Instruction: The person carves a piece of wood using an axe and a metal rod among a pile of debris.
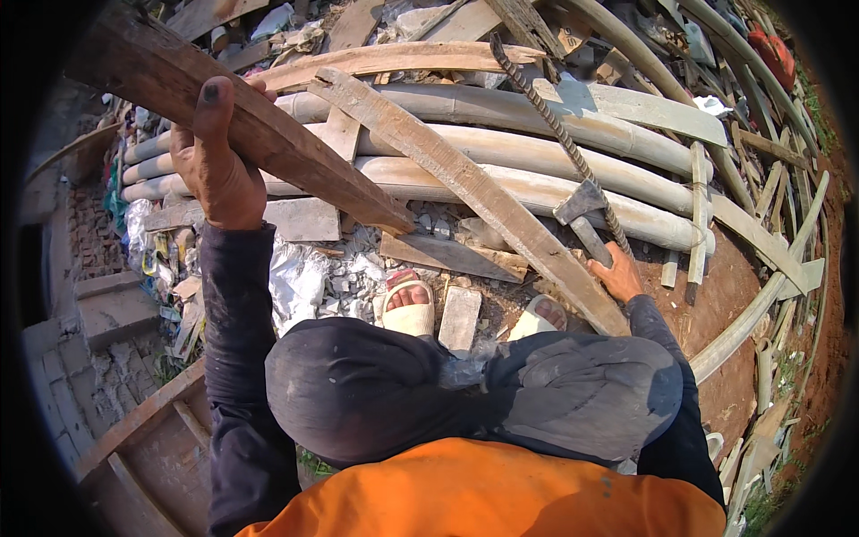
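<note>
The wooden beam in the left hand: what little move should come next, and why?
Perhaps steady the wooden beam against the short board. The left hand holds it at a slant, its lower end seems close to that board, and the right hand holds a metal-headed tool by its handle.

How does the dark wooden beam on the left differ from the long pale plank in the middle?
Colour: the dark beam is deep reddish brown, while the pale plank is light tan.
Shape: the beam looks thick and blocky, the plank flatter.
Pose: the beam is held up in the left grip; the plank slants over the bamboo poles.
Both are wood, sloping from upper left to lower right.
</note>
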Demonstrator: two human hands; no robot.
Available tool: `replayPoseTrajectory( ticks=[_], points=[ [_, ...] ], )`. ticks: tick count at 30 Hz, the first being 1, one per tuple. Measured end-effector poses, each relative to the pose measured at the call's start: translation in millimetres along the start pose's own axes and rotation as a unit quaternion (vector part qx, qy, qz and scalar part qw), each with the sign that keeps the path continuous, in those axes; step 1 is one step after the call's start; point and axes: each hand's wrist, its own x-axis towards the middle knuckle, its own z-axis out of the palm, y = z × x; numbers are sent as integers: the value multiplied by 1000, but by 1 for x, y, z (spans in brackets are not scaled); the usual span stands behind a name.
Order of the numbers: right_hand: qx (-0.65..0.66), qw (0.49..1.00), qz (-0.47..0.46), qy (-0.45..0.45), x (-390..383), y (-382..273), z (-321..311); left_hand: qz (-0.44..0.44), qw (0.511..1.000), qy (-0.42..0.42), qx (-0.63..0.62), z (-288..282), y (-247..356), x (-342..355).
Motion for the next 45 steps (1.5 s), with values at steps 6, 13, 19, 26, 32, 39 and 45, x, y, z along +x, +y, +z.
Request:
replayPoseTrajectory(
  ticks=[6,13,19,26,32,39,45],
  points=[
    [12,999,-42,8,-44,-82,-78,10,999,-36,-3,-4,-13,1],
    [194,944,-230,137,-46,-233,-185,-20,996,-60,-69,37,-22,9],
    [157,894,-393,148,-64,-394,-262,-42,995,-82,-33,37,-20,10],
    [130,838,-488,209,-85,-438,-276,-37,996,-73,-32,30,-29,16],
    [43,873,-443,202,-53,-428,-264,-76,994,-73,-21,41,-30,22],
    [51,935,-315,152,-45,-422,-262,-80,995,-52,4,32,-39,28],
    [256,767,-512,291,-80,-446,-280,-57,996,-36,64,39,-55,33]
  ],
)
